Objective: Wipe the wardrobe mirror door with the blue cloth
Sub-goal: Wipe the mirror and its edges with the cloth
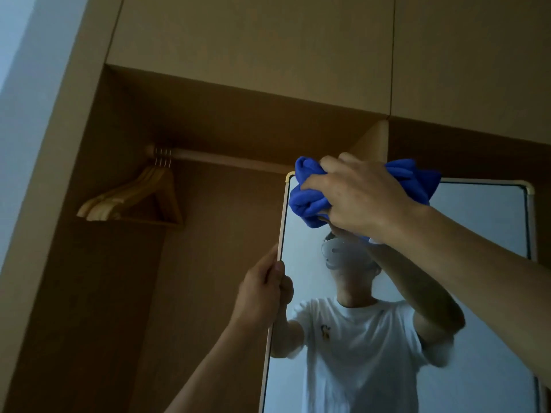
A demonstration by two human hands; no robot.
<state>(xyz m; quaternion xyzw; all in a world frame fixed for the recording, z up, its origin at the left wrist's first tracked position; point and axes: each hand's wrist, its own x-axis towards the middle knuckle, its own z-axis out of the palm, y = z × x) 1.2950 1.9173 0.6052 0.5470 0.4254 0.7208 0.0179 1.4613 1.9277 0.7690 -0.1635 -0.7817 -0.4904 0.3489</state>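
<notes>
The wardrobe mirror door (483, 222) stands at the right, with a thin gold frame and rounded top corners. My right hand (357, 198) grips a bunched blue cloth (307, 201) and holds it against the glass near the top left corner. Part of the cloth sticks out past my hand on the right too. My left hand (262, 290) grips the mirror's left edge lower down, thumb on the glass side. The mirror reflects a person in a white T-shirt with raised arms.
The open wardrobe bay on the left holds a wooden rail (226, 158) with several wooden hangers (134, 198) at its left end. Closed cabinet doors (253, 40) run above. A pale wall (21, 84) lies at far left.
</notes>
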